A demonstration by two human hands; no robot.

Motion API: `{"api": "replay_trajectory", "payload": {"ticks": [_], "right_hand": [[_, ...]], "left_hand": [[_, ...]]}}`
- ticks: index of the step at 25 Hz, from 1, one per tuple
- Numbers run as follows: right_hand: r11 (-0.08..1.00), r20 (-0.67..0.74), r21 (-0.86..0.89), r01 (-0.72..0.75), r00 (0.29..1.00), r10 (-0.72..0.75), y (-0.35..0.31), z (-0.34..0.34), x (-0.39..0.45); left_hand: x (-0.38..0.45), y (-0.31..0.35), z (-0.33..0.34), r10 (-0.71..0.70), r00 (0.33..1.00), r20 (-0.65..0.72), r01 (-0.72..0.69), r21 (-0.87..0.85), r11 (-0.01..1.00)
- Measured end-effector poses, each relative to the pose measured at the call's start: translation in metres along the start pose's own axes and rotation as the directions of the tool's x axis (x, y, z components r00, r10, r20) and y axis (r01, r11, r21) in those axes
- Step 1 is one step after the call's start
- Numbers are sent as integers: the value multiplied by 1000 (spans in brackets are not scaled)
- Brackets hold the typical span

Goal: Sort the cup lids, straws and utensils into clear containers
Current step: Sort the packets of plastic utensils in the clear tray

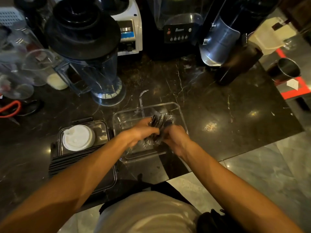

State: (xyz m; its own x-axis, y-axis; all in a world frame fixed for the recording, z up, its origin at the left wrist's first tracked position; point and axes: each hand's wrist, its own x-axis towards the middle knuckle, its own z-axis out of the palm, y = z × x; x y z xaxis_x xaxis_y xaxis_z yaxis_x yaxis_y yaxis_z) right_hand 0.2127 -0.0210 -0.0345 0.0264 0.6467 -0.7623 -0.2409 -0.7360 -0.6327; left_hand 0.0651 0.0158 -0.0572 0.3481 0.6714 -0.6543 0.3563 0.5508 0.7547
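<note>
Black utensils [159,122], bunched, are gripped by both hands, left [139,132] and right [176,137], over the clear container [180,113] on the surface [218,101]. A loose grip could spill pieces beside it or tip its near edge.

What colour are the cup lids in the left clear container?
White; the stacked round cup lids show best in the head view.

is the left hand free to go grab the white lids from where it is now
Probably not yet. The left hand grips the bundle of dark utensils with the right hand over the clear container. The lids lie uncovered just to its left.
</note>
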Motion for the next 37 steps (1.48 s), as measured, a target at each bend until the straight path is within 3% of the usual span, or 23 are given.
{"api": "replay_trajectory", "payload": {"ticks": [7,12,15,19,25,30,33,37], "right_hand": [[984,-195,159,-74,975,105,-5,4,12],[976,-240,191,-101,960,146,0,2,10],[975,-230,196,-103,962,147,0,3,4],[967,-207,210,-148,959,192,2,7,4],[949,-168,291,-121,970,175,10,12,24],[952,-147,263,-154,969,197,14,9,25],[948,-136,267,-175,967,216,16,7,24],[932,-71,304,-198,971,230,16,14,32]], "left_hand": [[31,10,8,135,991,-21,-115,403,908],[35,12,12,286,958,12,-243,566,788],[28,3,8,313,949,-34,-229,607,761],[18,-21,-1,357,920,-165,-211,558,803],[17,-17,-8,324,945,-53,-255,502,826],[22,-8,-8,390,921,-3,-312,594,741],[19,-19,-8,402,911,-92,-224,708,669],[12,-37,-10,375,911,-171,-154,703,694]]}}
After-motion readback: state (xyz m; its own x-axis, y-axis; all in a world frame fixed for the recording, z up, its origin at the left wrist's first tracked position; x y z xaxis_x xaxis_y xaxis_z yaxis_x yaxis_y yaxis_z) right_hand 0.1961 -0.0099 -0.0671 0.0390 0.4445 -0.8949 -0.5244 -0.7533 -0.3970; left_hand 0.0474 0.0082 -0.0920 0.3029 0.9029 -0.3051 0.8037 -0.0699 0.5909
